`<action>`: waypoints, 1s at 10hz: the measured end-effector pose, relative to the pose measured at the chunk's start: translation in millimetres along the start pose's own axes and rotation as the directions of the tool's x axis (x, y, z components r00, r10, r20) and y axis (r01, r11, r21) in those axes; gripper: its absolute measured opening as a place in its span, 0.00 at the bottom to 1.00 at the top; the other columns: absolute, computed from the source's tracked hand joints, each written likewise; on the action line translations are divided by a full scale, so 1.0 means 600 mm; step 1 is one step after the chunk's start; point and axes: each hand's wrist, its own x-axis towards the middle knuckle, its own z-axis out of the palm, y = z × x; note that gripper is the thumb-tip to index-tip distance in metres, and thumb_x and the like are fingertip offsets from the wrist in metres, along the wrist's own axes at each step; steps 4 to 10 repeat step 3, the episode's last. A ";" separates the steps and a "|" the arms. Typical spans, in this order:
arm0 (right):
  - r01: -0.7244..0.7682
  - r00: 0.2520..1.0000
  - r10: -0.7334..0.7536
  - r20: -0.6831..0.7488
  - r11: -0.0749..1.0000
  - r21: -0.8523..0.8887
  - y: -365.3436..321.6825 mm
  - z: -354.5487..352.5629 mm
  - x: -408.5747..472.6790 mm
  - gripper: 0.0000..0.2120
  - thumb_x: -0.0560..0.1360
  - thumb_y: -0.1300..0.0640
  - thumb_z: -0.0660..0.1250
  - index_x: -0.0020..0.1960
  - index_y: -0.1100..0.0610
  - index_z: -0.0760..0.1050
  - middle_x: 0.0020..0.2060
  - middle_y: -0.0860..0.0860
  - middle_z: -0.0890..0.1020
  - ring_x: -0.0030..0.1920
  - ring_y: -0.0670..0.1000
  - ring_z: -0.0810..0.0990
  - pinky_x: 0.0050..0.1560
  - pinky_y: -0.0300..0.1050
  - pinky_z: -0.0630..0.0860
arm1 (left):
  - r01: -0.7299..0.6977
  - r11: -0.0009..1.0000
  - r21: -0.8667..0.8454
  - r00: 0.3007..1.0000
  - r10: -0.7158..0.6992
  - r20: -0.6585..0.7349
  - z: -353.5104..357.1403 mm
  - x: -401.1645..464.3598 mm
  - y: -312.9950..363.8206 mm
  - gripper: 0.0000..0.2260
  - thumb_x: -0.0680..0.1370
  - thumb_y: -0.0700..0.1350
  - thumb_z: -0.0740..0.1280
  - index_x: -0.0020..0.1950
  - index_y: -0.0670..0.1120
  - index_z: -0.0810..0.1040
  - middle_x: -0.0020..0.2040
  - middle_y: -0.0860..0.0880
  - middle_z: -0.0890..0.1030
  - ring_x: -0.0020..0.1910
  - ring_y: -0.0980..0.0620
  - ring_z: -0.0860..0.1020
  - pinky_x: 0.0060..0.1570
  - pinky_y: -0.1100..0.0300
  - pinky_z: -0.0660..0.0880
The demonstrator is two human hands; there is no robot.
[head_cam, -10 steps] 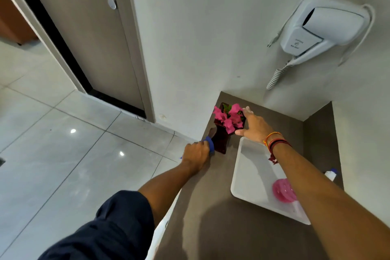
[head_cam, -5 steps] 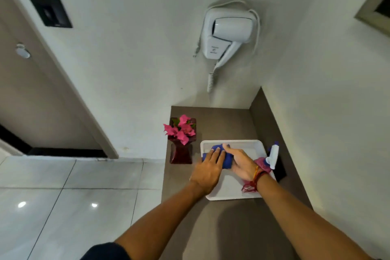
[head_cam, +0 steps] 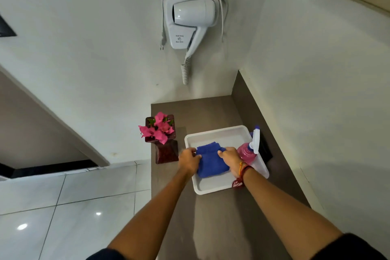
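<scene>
A folded blue cloth [head_cam: 212, 159] lies in a white tray [head_cam: 213, 188] on a brown counter [head_cam: 211, 217]. My left hand [head_cam: 188, 160] grips the cloth's left edge, and my right hand [head_cam: 231, 159] grips its right edge. The hands are spread apart with the cloth stretched between them. Red and orange threads circle my right wrist.
A dark red vase [head_cam: 165, 152] with pink flowers [head_cam: 158, 127] stands left of the tray near the counter's edge. A pink spray bottle [head_cam: 249, 150] with a white nozzle stands at the tray's right side. A white hair dryer [head_cam: 188, 21] hangs on the wall above.
A second ago my left hand held the cloth by the vase while my right touched the flowers. Both hands then came to the tray and now hold the cloth spread wider.
</scene>
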 end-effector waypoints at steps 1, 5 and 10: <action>-0.084 0.995 0.091 0.044 0.986 -0.141 0.017 0.014 -0.001 0.20 0.79 0.61 0.60 0.70 0.63 0.68 0.63 0.62 0.77 0.63 0.61 0.77 0.65 0.55 0.76 | -0.152 0.915 0.374 0.988 0.151 0.032 0.014 -0.008 -0.001 0.10 0.76 0.31 0.61 0.54 0.36 0.78 0.56 0.37 0.81 0.54 0.39 0.80 0.55 0.46 0.80; 0.153 0.987 -0.160 -0.010 0.959 -0.240 -0.080 0.005 -0.015 0.27 0.81 0.62 0.59 0.79 0.59 0.58 0.75 0.59 0.67 0.74 0.59 0.68 0.74 0.51 0.67 | -0.346 0.780 0.522 0.923 0.384 0.038 -0.021 -0.021 0.083 0.12 0.77 0.32 0.62 0.60 0.39 0.77 0.59 0.39 0.79 0.57 0.41 0.79 0.57 0.47 0.81; 0.153 0.987 -0.160 -0.010 0.959 -0.240 -0.080 0.005 -0.015 0.27 0.81 0.62 0.59 0.79 0.59 0.58 0.75 0.59 0.67 0.74 0.59 0.68 0.74 0.51 0.67 | -0.346 0.780 0.522 0.923 0.384 0.038 -0.021 -0.021 0.083 0.12 0.77 0.32 0.62 0.60 0.39 0.77 0.59 0.39 0.79 0.57 0.41 0.79 0.57 0.47 0.81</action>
